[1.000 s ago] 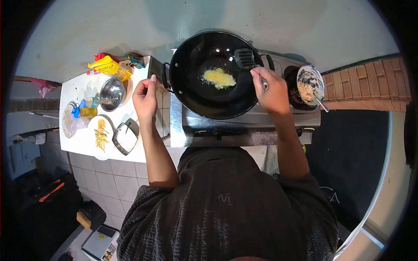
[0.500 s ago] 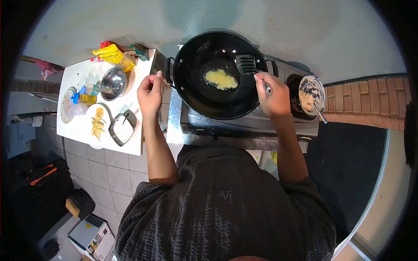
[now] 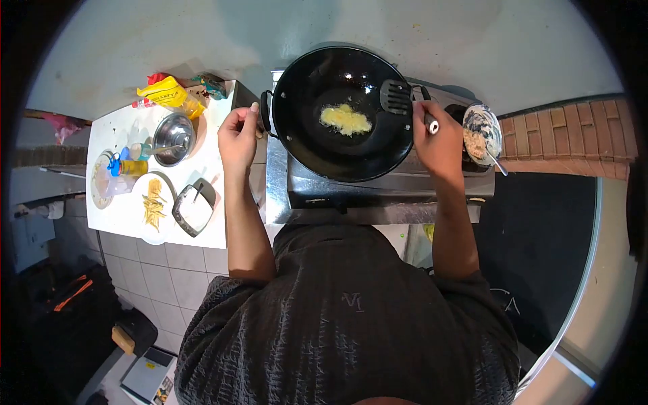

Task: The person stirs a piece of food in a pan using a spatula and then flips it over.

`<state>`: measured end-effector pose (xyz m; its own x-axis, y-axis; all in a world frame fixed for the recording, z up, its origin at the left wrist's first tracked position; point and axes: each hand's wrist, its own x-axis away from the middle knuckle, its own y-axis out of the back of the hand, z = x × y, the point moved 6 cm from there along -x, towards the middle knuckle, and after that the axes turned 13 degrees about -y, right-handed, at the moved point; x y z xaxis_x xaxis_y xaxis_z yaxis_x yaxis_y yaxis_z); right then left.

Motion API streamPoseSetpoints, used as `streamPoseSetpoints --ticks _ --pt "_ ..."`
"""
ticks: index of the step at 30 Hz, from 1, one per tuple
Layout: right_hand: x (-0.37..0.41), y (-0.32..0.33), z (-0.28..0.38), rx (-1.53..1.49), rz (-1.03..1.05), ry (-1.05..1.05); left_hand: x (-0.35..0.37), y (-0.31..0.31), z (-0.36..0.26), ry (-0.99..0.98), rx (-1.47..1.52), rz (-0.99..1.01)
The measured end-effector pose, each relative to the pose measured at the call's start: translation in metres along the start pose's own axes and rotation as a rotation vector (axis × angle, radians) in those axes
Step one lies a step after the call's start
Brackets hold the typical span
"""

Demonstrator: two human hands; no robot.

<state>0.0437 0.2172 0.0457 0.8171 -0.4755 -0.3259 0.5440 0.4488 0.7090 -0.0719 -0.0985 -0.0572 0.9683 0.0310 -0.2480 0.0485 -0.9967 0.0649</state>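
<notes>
A yellow piece of frying food [image 3: 345,119] lies in oil near the middle of a black wok [image 3: 337,162] on the stove. My right hand [image 3: 439,138] is closed round the handle of a black slotted spatula [image 3: 396,97], whose head is over the wok's right side, apart from the food. Beside the wok's left handle [image 3: 264,112] is my left hand [image 3: 239,135], its fingers curled and the thumb pointing up; whether it touches the handle or pinches anything is too small to tell.
A bowl of pale mixture with a spoon [image 3: 475,145] stands right of the wok. On the white table [image 3: 111,219] at left are a metal bowl [image 3: 162,138], a plate of fried pieces [image 3: 154,233], a dark-rimmed dish of white powder [image 3: 196,212] and a yellow packet [image 3: 164,91].
My right hand has moved the spatula right and slightly up, away from the food. My left hand stays by the wok's left handle, while the whole view has shifted slightly.
</notes>
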Motion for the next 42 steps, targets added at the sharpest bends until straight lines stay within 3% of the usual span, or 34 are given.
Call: streamPoseSetpoints --ticks 4,9,15,20,24,32,37,42 --pt "-0.007 -0.015 0.001 0.074 -0.028 0.117 -0.007 0.003 0.005 -0.002 0.007 0.012" --pt "-0.01 -0.03 0.009 -0.016 0.052 0.052 -0.008 0.006 0.002 0.028 -0.013 0.027" --pt "-0.008 -0.026 0.002 -0.009 -0.074 0.065 -0.007 0.011 0.011 0.063 -0.038 0.057" --pt "0.001 -0.053 -0.012 -0.261 0.054 -0.126 -0.005 0.007 0.005 -0.01 -0.026 0.022" --pt "0.004 -0.049 0.005 -0.314 0.065 0.009 0.001 0.008 -0.004 0.03 0.006 0.025" --pt "0.002 -0.025 -0.008 -0.278 -0.021 0.067 0.008 0.015 -0.005 -0.005 -0.07 0.0" --pt "0.0 -0.022 -0.035 -0.249 0.038 -0.17 0.01 0.013 -0.006 -0.017 -0.104 -0.002" --pt "-0.002 -0.034 -0.037 -0.244 0.134 -0.248 0.015 0.01 -0.004 -0.001 -0.108 0.01"
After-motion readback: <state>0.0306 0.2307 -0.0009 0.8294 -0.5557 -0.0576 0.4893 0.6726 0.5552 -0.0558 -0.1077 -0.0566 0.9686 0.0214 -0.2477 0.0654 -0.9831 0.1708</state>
